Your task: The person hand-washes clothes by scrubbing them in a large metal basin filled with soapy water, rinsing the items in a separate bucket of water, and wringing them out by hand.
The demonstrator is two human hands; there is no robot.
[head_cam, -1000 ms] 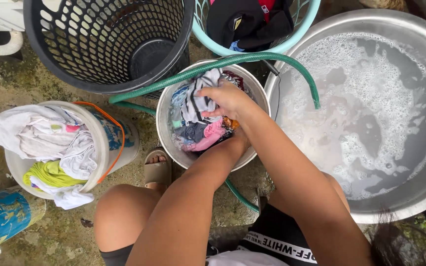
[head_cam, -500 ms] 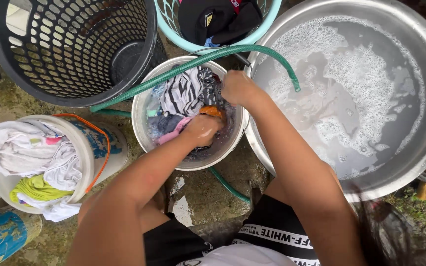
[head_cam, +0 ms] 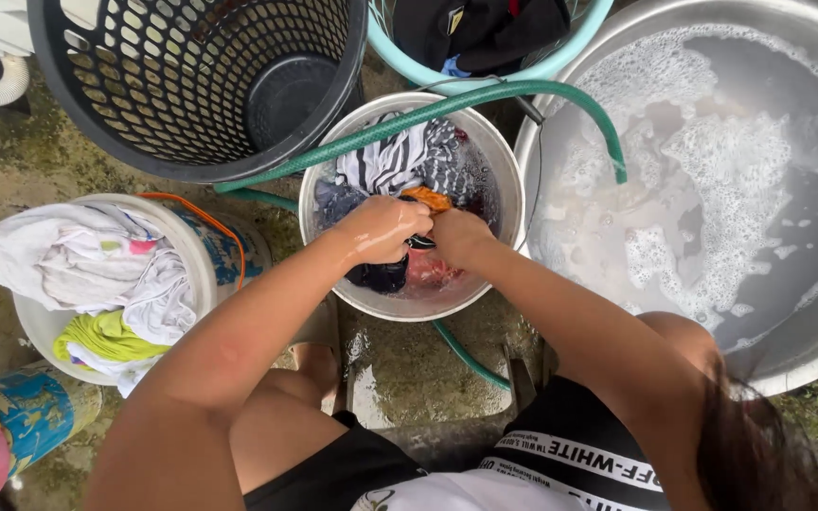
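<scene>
- An outdoor washing spot at a home, set on damp, mossy concrete ground (head_cam: 11, 180).
- A small metal basin (head_cam: 333, 255) of wet clothes is the centre.
- Right of it, touching, a big metal tub (head_cam: 807, 364) of soapy water.
- A green garden hose (head_cam: 447, 109) runs across the basin.
- Beyond it stand a black laundry basket (head_cam: 144, 114) and a teal basket (head_cam: 485, 76).
- Left of it, a white bucket (head_cam: 201, 274) heaped with clothes.

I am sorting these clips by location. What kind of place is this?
Probably an outdoor hand-laundry spot at a home: wet concrete ground, a hose into a soapy basin, and both hands in a bowl of clothes.
</scene>
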